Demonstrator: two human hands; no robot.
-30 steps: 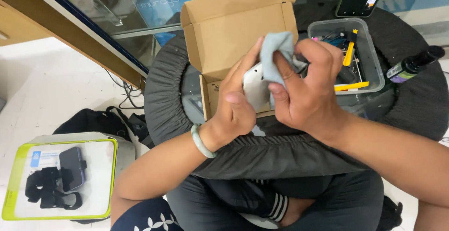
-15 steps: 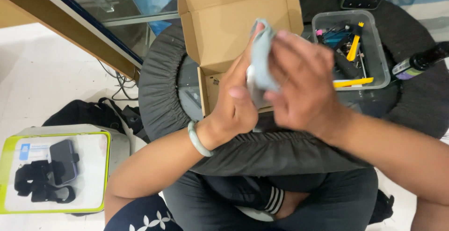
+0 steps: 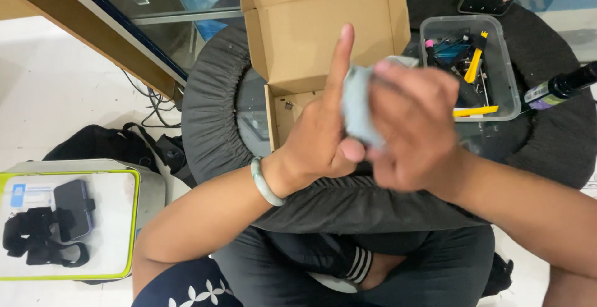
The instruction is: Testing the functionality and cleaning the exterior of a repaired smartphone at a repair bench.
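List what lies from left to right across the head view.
Green-rimmed tray → black bag → left hand → pale cloth → right hand → clear tool bin → dark bottle.

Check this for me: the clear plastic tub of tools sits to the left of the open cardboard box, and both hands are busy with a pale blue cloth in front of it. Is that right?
Not quite. The head view shows the clear plastic tub to the right of the open cardboard box, not the left. The rest stands: the left hand and right hand both work a pale blue cloth in front of the box.
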